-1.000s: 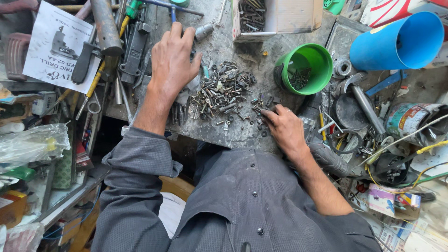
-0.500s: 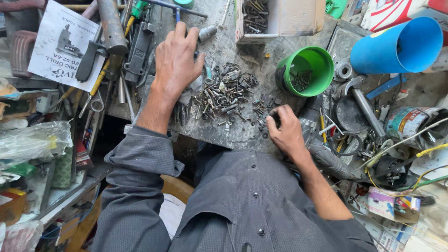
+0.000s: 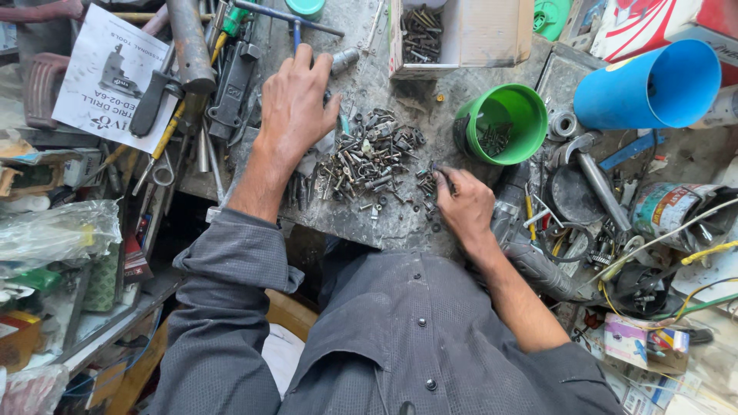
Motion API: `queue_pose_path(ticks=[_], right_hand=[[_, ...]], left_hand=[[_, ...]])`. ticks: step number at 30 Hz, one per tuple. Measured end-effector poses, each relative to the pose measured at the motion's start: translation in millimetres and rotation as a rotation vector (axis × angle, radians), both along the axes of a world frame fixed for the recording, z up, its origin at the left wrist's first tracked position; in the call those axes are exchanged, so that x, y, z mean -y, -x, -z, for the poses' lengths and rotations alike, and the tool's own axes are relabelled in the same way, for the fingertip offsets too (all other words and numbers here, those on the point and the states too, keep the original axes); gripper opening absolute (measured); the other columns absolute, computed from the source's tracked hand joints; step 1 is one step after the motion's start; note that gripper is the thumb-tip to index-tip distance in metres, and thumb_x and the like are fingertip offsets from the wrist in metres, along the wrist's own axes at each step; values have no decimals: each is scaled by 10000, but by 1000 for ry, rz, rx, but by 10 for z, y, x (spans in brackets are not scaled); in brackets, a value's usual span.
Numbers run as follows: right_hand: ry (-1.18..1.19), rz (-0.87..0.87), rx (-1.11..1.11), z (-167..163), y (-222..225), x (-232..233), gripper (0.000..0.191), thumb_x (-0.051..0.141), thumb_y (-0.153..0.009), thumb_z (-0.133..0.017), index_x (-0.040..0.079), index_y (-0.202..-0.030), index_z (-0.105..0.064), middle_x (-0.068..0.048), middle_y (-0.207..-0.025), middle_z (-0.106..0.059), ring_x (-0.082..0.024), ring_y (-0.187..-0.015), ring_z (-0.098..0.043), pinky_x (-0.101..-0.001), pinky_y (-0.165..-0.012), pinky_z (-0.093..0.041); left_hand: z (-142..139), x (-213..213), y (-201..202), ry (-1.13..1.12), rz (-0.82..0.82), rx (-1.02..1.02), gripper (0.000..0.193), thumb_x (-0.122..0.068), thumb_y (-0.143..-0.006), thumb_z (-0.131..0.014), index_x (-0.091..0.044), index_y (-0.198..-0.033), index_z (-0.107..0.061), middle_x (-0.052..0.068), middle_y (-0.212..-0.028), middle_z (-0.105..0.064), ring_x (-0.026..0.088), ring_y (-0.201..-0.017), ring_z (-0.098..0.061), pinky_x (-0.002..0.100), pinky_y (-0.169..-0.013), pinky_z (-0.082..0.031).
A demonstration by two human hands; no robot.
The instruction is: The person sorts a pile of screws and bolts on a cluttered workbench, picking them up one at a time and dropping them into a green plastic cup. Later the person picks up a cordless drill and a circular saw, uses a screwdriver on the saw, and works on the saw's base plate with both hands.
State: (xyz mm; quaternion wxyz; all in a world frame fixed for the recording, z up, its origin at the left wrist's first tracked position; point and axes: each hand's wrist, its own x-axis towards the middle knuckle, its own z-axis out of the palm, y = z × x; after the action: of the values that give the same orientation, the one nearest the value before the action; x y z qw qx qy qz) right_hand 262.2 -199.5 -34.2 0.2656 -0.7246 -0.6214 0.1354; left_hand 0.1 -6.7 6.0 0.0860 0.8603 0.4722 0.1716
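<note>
Left hand (image 3: 296,104) flat, fingers spread, on grey benchtop (image 3: 400,223) beside screw pile (image 3: 369,161). Right hand (image 3: 461,204) curled, fingertips pinching small hardware at pile's right edge, near green cup (image 3: 503,123). Bare surface only along near bench edge.

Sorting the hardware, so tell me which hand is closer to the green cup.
Right. The right hand works just below-left of the green cup; the left hand lies flat beyond the pile of screws.
</note>
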Motion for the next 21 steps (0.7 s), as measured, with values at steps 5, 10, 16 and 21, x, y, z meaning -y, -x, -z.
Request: queue_pose_path(ticks=[5, 10, 16, 21], right_hand=[[156, -7, 44, 12, -35, -112, 178, 259, -912, -767, 101, -984, -805, -131, -891, -746, -340, -783, -719, -419, -680, -555], [201, 66, -100, 107, -30, -89, 215, 262, -847, -744, 83, -957, -789, -117, -845, -745, -258, -689, -733, -350, -653, -572], [307, 325, -1413, 207, -280, -78, 126, 184, -838, -626, 95, -923, -648, 5, -830, -688, -127, -717, -627, -279, -669, -536], [266, 155, -979, 189, -173, -168, 271, 240, -918, -701, 40, -1093, -748, -21, -873, -688, -121, -780, -592, -269, -715, -496]], left_hand=[[3, -3, -6, 14, -11, -17, 407, -234, -827, -841, -30, -1088, -604, 159, -1054, -555, 353, -919, -639, 479, -726, -551], [-11, -17, -6, 8, -6, -4, 418, -229, -809, -840, -24, -1084, -602, 162, -1044, -554, 346, -900, -640, 474, -722, -555], [-10, 3, -15, 28, -8, -5, 402, -222, -816, -836, -26, -1074, -598, 160, -1041, -553, 353, -900, -637, 478, -724, -550], [-29, -2, -27, 24, -10, 6, 408, -228, -795, -836, -31, -1061, -598, 162, -1034, -556, 359, -898, -637, 481, -717, -549]])
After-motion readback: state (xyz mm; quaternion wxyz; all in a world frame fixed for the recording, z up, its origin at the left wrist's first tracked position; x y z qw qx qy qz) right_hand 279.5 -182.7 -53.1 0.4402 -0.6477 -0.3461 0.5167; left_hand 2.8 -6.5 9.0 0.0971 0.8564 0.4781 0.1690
